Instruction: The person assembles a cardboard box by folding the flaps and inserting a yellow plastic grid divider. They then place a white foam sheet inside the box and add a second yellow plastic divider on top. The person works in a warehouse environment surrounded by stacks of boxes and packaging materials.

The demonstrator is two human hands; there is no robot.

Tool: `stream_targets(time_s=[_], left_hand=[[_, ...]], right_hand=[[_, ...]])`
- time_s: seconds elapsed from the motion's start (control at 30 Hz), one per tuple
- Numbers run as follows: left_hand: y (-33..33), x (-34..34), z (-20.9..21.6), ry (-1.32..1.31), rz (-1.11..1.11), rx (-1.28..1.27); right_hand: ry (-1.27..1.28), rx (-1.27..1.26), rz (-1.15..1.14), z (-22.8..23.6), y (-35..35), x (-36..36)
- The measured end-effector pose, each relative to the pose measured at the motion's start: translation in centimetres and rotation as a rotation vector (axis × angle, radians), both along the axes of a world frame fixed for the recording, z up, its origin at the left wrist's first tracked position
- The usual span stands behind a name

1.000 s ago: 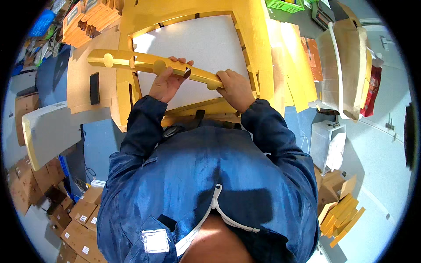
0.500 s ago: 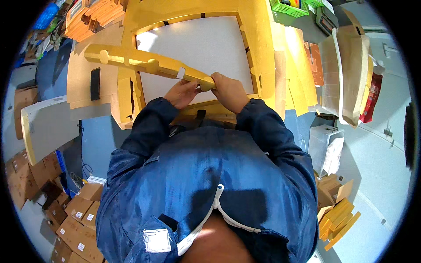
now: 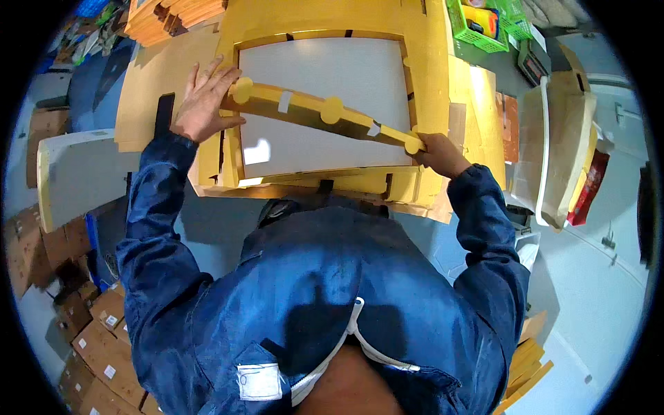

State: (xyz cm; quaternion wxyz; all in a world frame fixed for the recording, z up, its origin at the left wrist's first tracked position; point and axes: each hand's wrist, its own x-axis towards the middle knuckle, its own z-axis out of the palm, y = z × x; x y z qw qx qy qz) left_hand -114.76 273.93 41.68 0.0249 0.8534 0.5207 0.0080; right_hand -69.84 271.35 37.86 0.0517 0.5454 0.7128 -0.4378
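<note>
A long yellow folded cardboard strip [image 3: 308, 112], with round tabs and pieces of pale tape on it, spans slantwise over a yellow cardboard frame [image 3: 321, 14]. Within the frame lies a white panel [image 3: 325, 72]. My right hand [image 3: 440, 153] is closed around the strip's right end near the frame's right side. At the left end, my left hand [image 3: 205, 104] has its fingers spread and its thumb apart, with the strip's end close to the palm side. Whether it touches the strip is hard to see.
A dark flat bar [image 3: 164, 114] lies on brown cardboard left of the frame. Stacked orange-yellow cardboard pieces [image 3: 183, 21] stand at the far left. Green baskets [image 3: 477, 31] and a dark device [image 3: 534, 63] are at the far right. Cartons [image 3: 104, 349] fill the lower left floor.
My hands have moved apart: the left went to the strip's left end and opened, the right moved right. The strip shifted right and toward me, now lying across the frame.
</note>
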Motion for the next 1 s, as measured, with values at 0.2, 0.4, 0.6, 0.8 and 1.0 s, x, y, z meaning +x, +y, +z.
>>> stream_targets(time_s=[0.2, 0.4, 0.6, 0.8, 1.0], left_hand=[[-0.3, -0.5, -2.0, -0.253, -0.037, -0.49], [-2.5, 6.5, -6.3, -0.42, 0.16, -0.929], [-2.3, 5.4, -7.6, -0.618, 0.183, -0.968], [-3.7, 1.0, -9.5, -0.494, 0.247, -0.513], [-4.4, -0.8, -12.5, -0.48, 0.332, -0.024]], right_hand=[[-0.221, 0.143, 0.19, 2.8, 2.7, 0.5], [0.247, 0.756, 0.483, 3.0, 3.8, -9.2], [0.132, 0.636, 0.634, -1.8, 2.3, -21.2], [0.19, 0.829, 0.689, -5.3, 3.8, -25.1], [0.229, 0.851, 0.633, -8.2, 6.4, -28.3]])
